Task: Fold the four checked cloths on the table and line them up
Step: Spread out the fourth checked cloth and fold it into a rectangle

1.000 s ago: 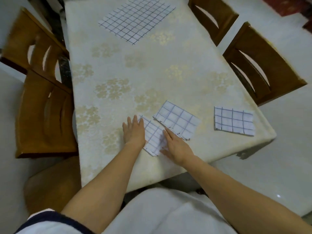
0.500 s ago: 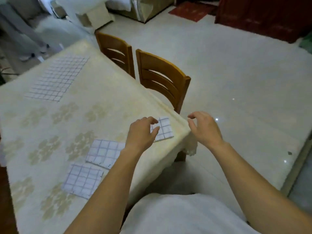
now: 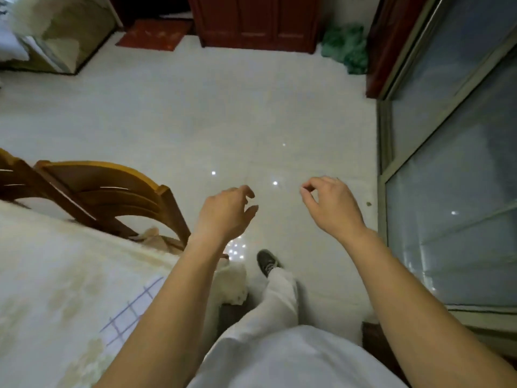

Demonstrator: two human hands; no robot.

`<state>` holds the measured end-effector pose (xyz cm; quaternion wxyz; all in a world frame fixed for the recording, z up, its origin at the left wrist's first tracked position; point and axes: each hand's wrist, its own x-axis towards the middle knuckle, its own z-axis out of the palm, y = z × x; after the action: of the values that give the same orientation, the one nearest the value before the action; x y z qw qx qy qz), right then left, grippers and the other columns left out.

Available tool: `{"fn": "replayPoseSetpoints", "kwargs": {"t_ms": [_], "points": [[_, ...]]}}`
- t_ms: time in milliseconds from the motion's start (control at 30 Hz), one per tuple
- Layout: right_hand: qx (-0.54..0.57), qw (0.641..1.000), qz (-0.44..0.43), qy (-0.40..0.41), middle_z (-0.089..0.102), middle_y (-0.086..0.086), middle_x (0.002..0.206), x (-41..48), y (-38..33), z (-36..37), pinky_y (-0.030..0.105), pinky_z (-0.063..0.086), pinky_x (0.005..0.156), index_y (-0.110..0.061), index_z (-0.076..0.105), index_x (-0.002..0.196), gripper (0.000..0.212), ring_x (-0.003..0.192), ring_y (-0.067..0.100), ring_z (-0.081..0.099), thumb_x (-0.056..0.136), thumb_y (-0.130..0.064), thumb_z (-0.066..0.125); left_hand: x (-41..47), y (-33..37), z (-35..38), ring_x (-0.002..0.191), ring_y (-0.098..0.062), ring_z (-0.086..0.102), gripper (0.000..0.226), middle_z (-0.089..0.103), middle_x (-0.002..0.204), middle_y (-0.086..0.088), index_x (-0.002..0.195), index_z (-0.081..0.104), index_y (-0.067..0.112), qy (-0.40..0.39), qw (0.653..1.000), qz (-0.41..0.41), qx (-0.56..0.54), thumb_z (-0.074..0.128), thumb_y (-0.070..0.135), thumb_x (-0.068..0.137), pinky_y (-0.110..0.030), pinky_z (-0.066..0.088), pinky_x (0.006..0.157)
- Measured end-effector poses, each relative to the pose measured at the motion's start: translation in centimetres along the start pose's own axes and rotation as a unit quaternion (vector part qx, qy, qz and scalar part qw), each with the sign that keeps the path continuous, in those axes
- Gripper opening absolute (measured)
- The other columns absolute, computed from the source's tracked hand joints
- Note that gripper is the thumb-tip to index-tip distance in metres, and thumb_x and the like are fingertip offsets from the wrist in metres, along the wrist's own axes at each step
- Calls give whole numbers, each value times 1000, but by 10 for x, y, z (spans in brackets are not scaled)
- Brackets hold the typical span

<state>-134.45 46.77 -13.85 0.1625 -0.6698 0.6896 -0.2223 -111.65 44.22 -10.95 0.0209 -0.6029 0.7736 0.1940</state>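
One folded checked cloth [image 3: 131,309], white with blue lines, shows partly on the table [image 3: 42,275] at the lower left, half hidden by my left forearm. The other cloths are out of view. My left hand [image 3: 226,214] hangs in the air past the table's corner, over the floor, fingers loosely curled and holding nothing. My right hand [image 3: 333,205] is raised over the floor to the right, thumb and forefinger nearly touching, with nothing in it.
A wooden chair [image 3: 112,197] stands against the table's far side at the left. Pale tiled floor [image 3: 195,121] stretches ahead to a red door [image 3: 257,21]. A glass sliding door [image 3: 453,177] runs along the right. My leg and dark shoe [image 3: 267,264] are stepping forward.
The view has swung right, away from the table toward the floor. Both hands have left the cloths and lifted off the table into the air, holding nothing.
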Motion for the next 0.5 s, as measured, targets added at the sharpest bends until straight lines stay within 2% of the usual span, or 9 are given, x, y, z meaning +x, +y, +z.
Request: {"fn": "replayPoseSetpoints", "kwargs": {"t_ms": [67, 167, 267, 333, 500], "points": [[-51, 998, 3, -21, 70, 1, 103, 33, 12, -4, 36, 44, 89, -18, 69, 108, 22, 98, 25, 60, 97, -31, 54, 43, 3, -3, 111, -20, 62, 38, 64, 126, 4, 130, 57, 29, -82, 996, -3, 25, 55, 50, 98, -43, 52, 95], [-100, 993, 2, -62, 70, 0, 107, 86, 15, -11, 37, 42, 93, -20, 68, 110, 23, 102, 25, 61, 98, -33, 53, 104, -1, -16, 116, -22, 61, 37, 62, 130, 3, 128, 58, 30, -117, 993, -11, 14, 55, 50, 97, -40, 51, 98], [-68, 996, -28, -58, 70, -5, 100, 150, 1, -22, 39, 49, 89, -21, 69, 102, 17, 96, 21, 64, 97, -30, 56, 164, -12, -44, 119, -21, 59, 39, 61, 133, 3, 132, 56, 31, -110, 994, -11, -5, 54, 49, 98, -39, 50, 99], [-68, 995, -55, -38, 71, -4, 99, 203, -9, -26, 40, 50, 86, -20, 69, 102, 17, 94, 21, 63, 96, -30, 57, 203, -24, -68, 121, -22, 58, 39, 60, 134, 3, 134, 54, 31, -79, 997, -12, -24, 54, 48, 98, -40, 48, 100], [-102, 988, -71, -90, 70, -2, 112, 286, -41, -2, 38, 46, 96, -22, 68, 114, 26, 108, 23, 61, 96, -37, 56, 242, -62, -109, 121, -23, 57, 39, 61, 131, 2, 136, 52, 32, -39, 998, -28, -27, 51, 46, 100, -41, 46, 100]]}}
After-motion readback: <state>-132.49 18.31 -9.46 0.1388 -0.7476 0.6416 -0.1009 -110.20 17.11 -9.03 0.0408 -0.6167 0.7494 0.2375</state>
